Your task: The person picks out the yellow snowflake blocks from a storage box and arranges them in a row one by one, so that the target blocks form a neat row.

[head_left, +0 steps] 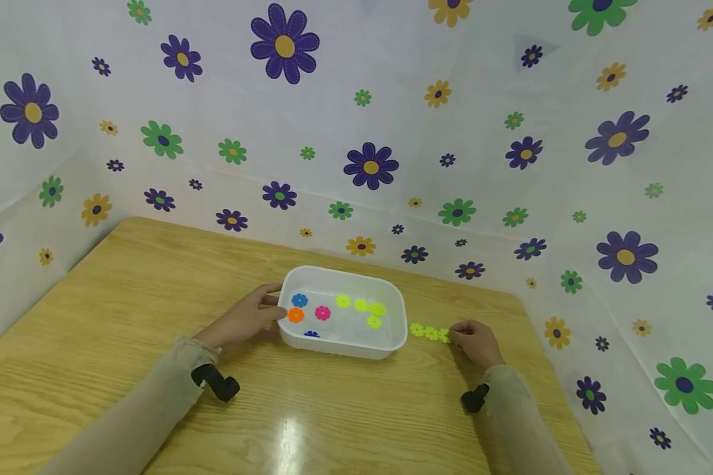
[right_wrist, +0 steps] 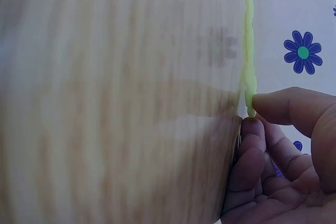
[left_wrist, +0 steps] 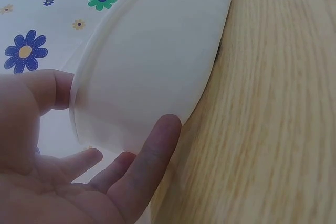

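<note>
A white plastic tub (head_left: 339, 348) stands on the table, holding several flower-shaped discs. My left hand (head_left: 249, 322) grips its left end, with the thumb at the rim and the fingers against the outer wall (left_wrist: 152, 61). To the right of the tub, my right hand (head_left: 476, 343) pinches the end of a short row of joined yellow flower discs (head_left: 430, 333). Seen edge-on in the right wrist view, that yellow row (right_wrist: 249, 35) runs away from the thumb and fingertip, low along the tabletop.
Inside the tub are loose yellow discs (head_left: 343, 301), a blue disc (head_left: 300, 300), an orange disc (head_left: 296, 315), a pink disc (head_left: 323, 313) and a dark blue one (head_left: 311, 334). A flower-printed white sheet (head_left: 321, 119) rises behind the wooden table (head_left: 333, 409) and at both sides.
</note>
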`<action>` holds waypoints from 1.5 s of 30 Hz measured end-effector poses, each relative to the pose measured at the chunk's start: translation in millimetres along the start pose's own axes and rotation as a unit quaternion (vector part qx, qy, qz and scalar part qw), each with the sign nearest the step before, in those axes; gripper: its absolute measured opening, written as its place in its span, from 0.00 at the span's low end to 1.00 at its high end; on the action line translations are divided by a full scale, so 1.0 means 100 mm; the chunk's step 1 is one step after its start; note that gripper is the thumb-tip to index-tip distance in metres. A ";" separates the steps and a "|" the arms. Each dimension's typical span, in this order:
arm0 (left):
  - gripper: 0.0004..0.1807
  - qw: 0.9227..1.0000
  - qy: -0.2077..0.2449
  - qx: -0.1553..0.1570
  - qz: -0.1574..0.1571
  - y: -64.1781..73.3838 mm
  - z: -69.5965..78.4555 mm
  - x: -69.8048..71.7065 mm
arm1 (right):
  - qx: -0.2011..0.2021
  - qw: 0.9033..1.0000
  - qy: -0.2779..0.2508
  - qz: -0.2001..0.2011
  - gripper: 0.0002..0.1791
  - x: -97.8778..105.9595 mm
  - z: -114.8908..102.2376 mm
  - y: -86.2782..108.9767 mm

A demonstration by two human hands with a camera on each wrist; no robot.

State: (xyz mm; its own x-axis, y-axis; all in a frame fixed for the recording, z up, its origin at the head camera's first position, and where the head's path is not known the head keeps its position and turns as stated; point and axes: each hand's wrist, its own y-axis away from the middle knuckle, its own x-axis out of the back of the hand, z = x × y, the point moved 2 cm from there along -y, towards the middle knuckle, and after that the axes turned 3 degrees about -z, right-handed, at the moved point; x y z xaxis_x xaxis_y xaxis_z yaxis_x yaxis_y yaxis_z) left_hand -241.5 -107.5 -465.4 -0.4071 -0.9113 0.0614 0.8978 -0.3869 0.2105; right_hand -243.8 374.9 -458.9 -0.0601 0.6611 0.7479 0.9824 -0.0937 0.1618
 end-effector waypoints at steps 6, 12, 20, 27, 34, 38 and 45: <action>0.37 1.000 -0.005 -0.012 -0.005 0.01 0.00 0.00 | 0.003 1.000 -0.004 0.002 0.13 0.01 -0.03 0.05; 0.39 1.000 -0.018 -0.021 -0.006 0.02 0.00 0.00 | 0.001 1.000 -0.005 0.002 0.13 0.00 0.00 0.06; 0.38 0.999 -0.025 -0.021 -0.002 0.04 -0.01 0.04 | 0.012 0.999 -0.050 -0.001 0.17 0.02 -0.17 0.12; 0.37 1.000 -0.016 -0.021 -0.006 0.05 0.00 0.02 | 0.067 0.995 -0.075 -0.013 0.19 -0.03 -0.60 0.26; 0.37 1.000 -0.006 -0.017 -0.007 0.03 -0.01 0.01 | 0.099 0.993 -0.058 -0.015 0.16 -0.23 -1.06 0.25; 0.38 1.000 -0.006 -0.012 -0.004 0.02 -0.01 0.02 | 0.106 0.991 -0.082 -0.026 0.13 -0.37 -1.30 0.23; 0.38 1.000 -0.007 -0.019 -0.005 0.03 0.00 0.03 | 0.101 0.990 -0.079 -0.065 0.09 -0.66 -1.58 0.13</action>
State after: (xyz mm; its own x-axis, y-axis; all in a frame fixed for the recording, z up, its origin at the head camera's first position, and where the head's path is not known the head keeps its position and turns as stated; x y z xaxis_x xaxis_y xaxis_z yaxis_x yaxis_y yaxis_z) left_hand -240.0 -111.1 -464.8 -0.4185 -0.9052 0.0734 0.8992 -0.4016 0.1736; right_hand -255.4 212.4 -405.0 -0.1765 0.7678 0.6160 0.9843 0.1412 0.1061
